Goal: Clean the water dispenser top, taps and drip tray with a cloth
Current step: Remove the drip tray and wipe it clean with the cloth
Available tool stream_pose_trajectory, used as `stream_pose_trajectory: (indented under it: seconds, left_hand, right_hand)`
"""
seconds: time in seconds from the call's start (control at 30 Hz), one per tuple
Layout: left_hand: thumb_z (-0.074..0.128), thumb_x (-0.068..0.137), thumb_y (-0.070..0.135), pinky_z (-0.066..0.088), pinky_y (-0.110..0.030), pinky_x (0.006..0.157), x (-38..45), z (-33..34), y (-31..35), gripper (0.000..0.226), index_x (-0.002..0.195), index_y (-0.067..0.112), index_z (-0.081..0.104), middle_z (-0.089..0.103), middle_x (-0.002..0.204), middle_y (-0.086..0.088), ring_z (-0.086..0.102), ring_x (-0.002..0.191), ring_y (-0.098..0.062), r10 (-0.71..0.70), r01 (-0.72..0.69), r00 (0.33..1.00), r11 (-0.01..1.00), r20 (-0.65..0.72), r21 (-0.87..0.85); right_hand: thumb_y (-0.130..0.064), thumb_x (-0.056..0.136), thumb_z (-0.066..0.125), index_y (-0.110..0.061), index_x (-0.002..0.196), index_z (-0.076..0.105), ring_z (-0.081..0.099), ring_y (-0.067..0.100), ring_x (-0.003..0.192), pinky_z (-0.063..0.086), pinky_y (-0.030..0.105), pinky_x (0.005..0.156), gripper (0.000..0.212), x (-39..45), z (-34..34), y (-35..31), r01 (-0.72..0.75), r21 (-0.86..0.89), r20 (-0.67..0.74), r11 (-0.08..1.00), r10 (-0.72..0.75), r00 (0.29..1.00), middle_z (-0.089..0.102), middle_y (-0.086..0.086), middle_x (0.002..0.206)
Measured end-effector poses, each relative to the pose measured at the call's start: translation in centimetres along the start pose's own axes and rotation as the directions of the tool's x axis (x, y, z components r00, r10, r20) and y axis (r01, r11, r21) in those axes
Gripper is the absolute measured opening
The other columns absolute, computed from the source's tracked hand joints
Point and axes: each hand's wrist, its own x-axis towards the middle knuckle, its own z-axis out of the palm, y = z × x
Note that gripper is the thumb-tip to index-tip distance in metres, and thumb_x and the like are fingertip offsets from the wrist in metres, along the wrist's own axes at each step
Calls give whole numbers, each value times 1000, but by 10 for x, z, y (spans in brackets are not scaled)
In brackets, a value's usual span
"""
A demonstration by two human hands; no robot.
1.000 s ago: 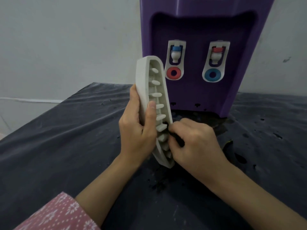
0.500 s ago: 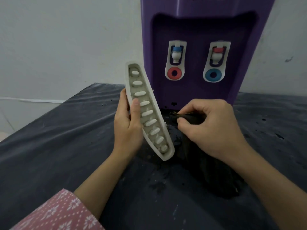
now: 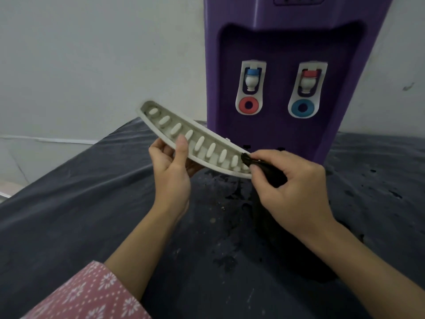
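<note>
A purple water dispenser (image 3: 287, 38) stands at the back of the table, with a blue-capped tap (image 3: 252, 79) on the left and a red-capped tap (image 3: 308, 80) on the right. My left hand (image 3: 171, 171) holds the white slotted drip tray (image 3: 190, 139) in the air, tilted with its left end higher. My right hand (image 3: 289, 180) pinches a black cloth (image 3: 259, 165) against the tray's lower right end. The rest of the cloth hangs down below that hand.
A dark grey cover (image 3: 80, 203) lies over the table, wet and speckled in front of the dispenser. A pale wall (image 3: 92, 54) stands behind. The table's left edge runs diagonally at the left.
The drip tray has swung from nearly upright to a flatter tilt. My right hand lifted the black cloth and brought it to the tray's right end. The view tilted upward.
</note>
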Motion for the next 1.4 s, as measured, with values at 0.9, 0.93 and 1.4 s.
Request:
stream_pose_trajectory:
  seconds: [0.9, 0.93, 1.4]
  left_hand:
    - [59, 76, 16, 56, -28, 73, -28, 12, -22, 37, 108, 18, 40, 63, 105, -4, 66, 95, -16, -147, 160, 944, 987, 296, -20]
    - [60, 76, 16, 55, -27, 72, -29, 13, -23, 38, 109, 18, 40, 63, 105, -6, 66, 95, -16, -152, 163, 942, 987, 299, -11]
    - [66, 69, 45, 53, -17, 59, 0, -11, 14, 40, 101, 23, 65, 70, 85, 10, 66, 75, -2, 44, -249, 929, 809, 368, 532]
  right_hand:
    - [-4, 81, 65, -9, 91, 73, 65, 21, 73, 54, 37, 64, 13, -17, 20, -2, -20, -70, 133, 997, 29, 991, 70, 5, 80]
    - [-3, 81, 65, -10, 92, 72, 66, 18, 74, 54, 35, 65, 15, -15, 20, -4, -30, -40, 121, 999, 35, 992, 71, 3, 82]
    - [-21, 86, 60, -18, 90, 71, 62, 21, 80, 53, 37, 68, 12, -17, 15, 19, -306, -237, 203, 922, 355, 913, 69, 0, 84]
